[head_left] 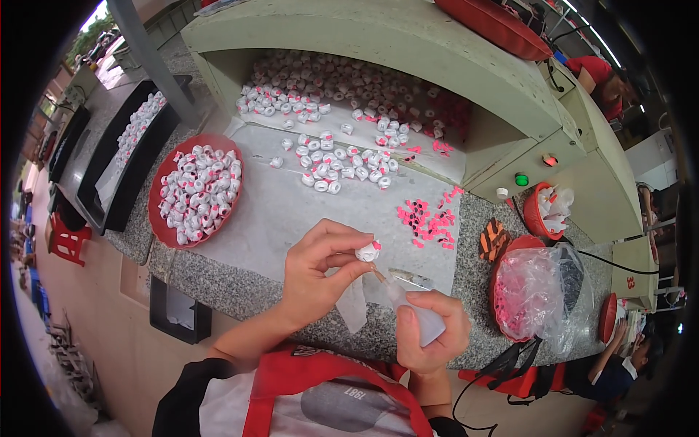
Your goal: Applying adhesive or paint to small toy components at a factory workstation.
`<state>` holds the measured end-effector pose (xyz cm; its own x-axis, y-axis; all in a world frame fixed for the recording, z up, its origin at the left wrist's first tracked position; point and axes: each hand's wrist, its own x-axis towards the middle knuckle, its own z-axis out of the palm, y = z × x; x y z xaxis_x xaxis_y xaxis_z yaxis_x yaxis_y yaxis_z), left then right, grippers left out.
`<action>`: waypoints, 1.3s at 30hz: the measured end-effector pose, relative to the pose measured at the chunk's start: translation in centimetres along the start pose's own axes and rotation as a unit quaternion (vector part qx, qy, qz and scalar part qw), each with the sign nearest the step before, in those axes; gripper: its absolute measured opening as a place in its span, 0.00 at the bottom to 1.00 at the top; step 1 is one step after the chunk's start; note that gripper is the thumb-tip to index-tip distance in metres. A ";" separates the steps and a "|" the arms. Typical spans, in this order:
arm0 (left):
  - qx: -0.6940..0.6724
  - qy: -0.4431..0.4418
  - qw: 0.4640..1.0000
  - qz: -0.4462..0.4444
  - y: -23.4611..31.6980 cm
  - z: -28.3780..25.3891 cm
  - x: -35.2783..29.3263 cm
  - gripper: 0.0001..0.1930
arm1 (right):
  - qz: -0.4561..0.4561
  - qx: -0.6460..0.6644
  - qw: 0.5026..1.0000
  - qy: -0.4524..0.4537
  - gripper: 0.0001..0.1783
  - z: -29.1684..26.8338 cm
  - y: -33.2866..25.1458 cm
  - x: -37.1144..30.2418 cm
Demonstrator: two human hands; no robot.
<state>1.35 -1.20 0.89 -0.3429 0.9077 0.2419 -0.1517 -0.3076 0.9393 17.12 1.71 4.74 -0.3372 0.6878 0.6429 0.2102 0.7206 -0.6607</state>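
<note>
Between the thumb and fingers of my left hand [314,271] is a small white molded piece [366,253] with a pink spot on it. My right hand [438,331] is wrapped round a translucent squeeze bottle [424,318], its narrow tip pointing up and left, just below the white piece. Whether the tip touches it I cannot tell. Beyond my hands, many loose pink bits [429,222] are scattered on white paper [269,197]. Farther back lie similar white pieces [338,166], some with pink spots.
A red basket [156,211] of white pieces stands at the left, near black trays [109,189]. A pale green cabinet [378,33] arches over more pieces. On the right are a red basket [502,331] under clear plastic, a small red bucket [533,218] and a co-worker's hand [619,335].
</note>
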 end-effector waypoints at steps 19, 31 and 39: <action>-0.103 -0.009 0.980 -0.168 0.5 -0.6 0.4 0.19 | -0.038 0.016 0.999 0.014 0.13 0.0 1.1 0.0; -0.089 -0.016 0.986 -0.138 0.3 -0.5 0.7 0.19 | -0.013 0.006 1.000 0.008 0.09 -0.5 0.8 0.3; -0.068 0.014 0.986 -0.152 -1.2 -1.4 0.9 0.19 | 0.440 0.181 0.871 0.125 0.11 -0.4 9.5 -2.0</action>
<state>-0.10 -0.41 -0.36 -0.2868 0.9564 -0.0551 -0.3739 -0.0588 0.9256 20.15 7.22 -2.71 0.0282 0.9898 -0.1397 -0.0319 -0.1388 -0.9898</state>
